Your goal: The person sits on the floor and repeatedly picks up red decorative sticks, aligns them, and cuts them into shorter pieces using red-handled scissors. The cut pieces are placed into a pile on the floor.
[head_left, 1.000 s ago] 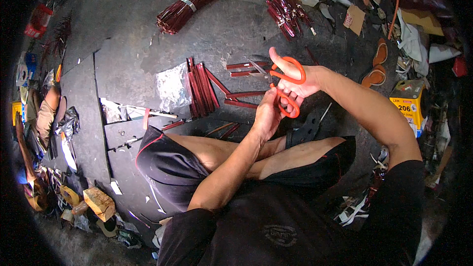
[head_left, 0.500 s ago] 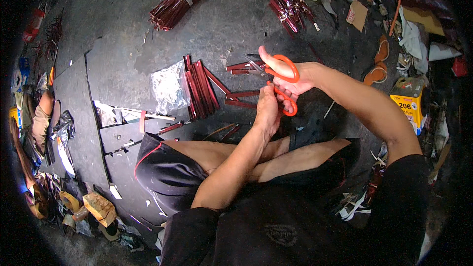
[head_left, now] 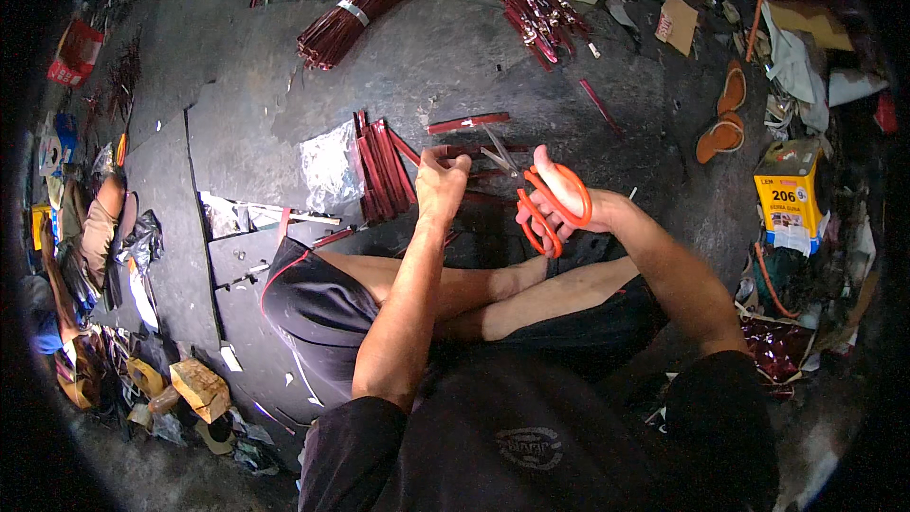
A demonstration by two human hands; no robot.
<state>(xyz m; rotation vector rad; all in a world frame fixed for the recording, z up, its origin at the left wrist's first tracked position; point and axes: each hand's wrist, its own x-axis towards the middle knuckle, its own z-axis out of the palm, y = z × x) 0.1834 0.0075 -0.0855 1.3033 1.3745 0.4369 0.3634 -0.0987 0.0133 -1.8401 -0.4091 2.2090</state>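
My right hand (head_left: 571,201) has its fingers through the orange handles of a pair of scissors (head_left: 574,180). Their metal blades are parted and point up and left, beside a dark red strip. To their left, my left hand (head_left: 440,186) pinches the end of that dark red strip (head_left: 491,149). A shorter dark red piece (head_left: 468,122) lies on the floor just beyond. Left of my left hand, a row of dark red strips (head_left: 381,171) rests against a clear plastic bag (head_left: 332,171). More strips lie partly hidden under my hands.
Farther off are a tied bundle of dark red strips (head_left: 353,14) and a loose pile (head_left: 545,24). Orange sandals (head_left: 722,137) and a yellow box (head_left: 789,192) stand to the right. Clutter with a crumpled carton (head_left: 200,391) lines the left side.
My left hand has moved left, away from the scissors handles, onto a strip. My right hand has come down slightly with the scissors.
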